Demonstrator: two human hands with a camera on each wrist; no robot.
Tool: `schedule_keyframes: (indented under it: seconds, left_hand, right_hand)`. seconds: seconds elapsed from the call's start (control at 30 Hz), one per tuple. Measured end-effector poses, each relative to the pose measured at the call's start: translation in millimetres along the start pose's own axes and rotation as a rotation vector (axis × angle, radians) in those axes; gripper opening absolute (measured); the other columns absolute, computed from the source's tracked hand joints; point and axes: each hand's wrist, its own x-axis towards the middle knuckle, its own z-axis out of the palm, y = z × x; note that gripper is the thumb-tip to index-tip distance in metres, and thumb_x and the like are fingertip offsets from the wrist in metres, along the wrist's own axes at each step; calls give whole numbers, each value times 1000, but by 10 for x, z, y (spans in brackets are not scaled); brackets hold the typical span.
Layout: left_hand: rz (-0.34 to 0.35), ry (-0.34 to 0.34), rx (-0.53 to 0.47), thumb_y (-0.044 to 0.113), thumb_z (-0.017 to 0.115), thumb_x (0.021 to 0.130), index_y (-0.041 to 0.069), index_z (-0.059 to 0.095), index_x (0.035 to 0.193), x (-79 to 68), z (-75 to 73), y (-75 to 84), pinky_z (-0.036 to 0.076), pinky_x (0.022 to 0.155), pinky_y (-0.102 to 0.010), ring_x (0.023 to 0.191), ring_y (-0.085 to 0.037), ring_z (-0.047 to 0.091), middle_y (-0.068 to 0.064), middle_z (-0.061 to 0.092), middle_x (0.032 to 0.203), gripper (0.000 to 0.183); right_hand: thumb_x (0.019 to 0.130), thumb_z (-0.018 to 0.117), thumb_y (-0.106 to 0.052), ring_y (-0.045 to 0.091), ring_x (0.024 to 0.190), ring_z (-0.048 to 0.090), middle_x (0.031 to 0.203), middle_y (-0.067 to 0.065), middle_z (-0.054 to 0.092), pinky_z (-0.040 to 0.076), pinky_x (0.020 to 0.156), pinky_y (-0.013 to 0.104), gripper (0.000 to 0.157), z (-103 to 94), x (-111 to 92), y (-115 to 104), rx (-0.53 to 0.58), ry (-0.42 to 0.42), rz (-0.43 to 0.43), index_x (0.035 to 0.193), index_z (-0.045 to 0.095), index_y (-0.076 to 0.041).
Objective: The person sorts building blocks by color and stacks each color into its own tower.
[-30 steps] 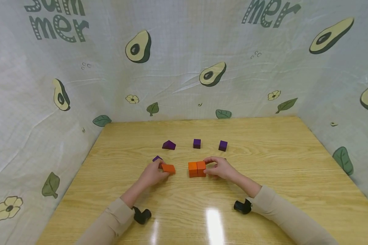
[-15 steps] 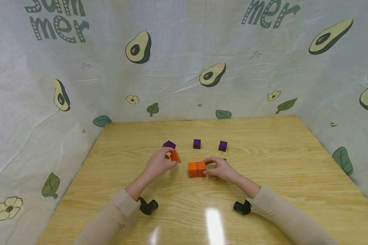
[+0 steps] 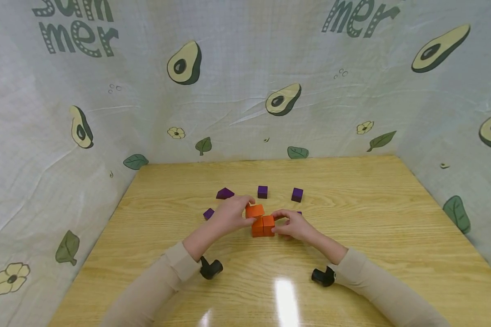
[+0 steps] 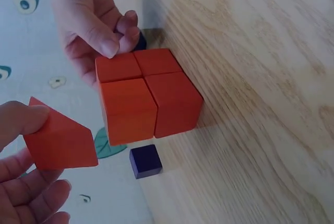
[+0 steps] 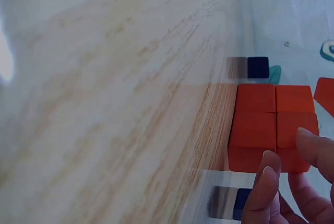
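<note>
Four-sided in outline with one slanted edge, an orange block [image 4: 63, 141] is pinched between the thumb and fingers of my left hand [image 3: 230, 215]. It is raised just left of and above a two-by-two stack of orange cubes [image 4: 151, 98] on the table, apart from it in the left wrist view. My right hand [image 3: 293, 224] holds the upper right cube [image 5: 296, 127] of that stack, thumb on one side and fingers on the other. In the head view the held block and left thumb partly cover the stack's upper left cube.
On the wooden table [image 3: 352, 190], a purple angled block [image 3: 225, 193] and two purple cubes [image 3: 263, 192] lie behind the stack. Another purple block [image 3: 208, 214] lies beyond the left forearm. One more purple piece [image 3: 299, 212] is mostly hidden by the right hand. Printed cloth [image 3: 237, 59] surrounds the table.
My left hand has lifted the orange block from the table's left and carried it rightward to the stack, turning it on the way. My right hand has stayed at the stack.
</note>
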Motion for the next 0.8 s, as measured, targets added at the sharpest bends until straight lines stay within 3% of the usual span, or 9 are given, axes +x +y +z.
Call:
schedule_keyframes:
  seconds: [0.23,0.43,0.6,0.8]
  left_hand:
    - [30,11,45,30,61,73,14,57,101,94,64,75,42,69,-23,82,-12,49,1,56,97,33]
    - [45,-25,-33,23,59,75,11,55,105,139,159,102,41,68,-20,79,-12,47,-3,52,98,33]
    - [93,-30,-20,20,60,75,9,55,105,144,213,116,42,67,-18,79,-12,48,-4,51,97,33]
    - [36,-87,0,22,62,73,8,56,103,143,206,173,42,68,-19,79,-12,49,-3,53,97,34]
  right_hand:
    - [73,63,-19,27,63,53,106,10,51,45,53,37,40,-3,89,199,-33,10,-1,109,49,-7]
    - [73,64,-21,28,64,54,105,11,51,45,51,38,42,-5,103,248,-32,18,-23,110,49,-6]
    - [73,63,-20,27,64,54,104,11,50,44,51,38,42,-3,91,229,-22,12,-18,110,49,-6]
    - [75,61,-12,36,67,52,105,14,51,44,55,44,37,9,1,5,-18,16,10,109,49,-2]
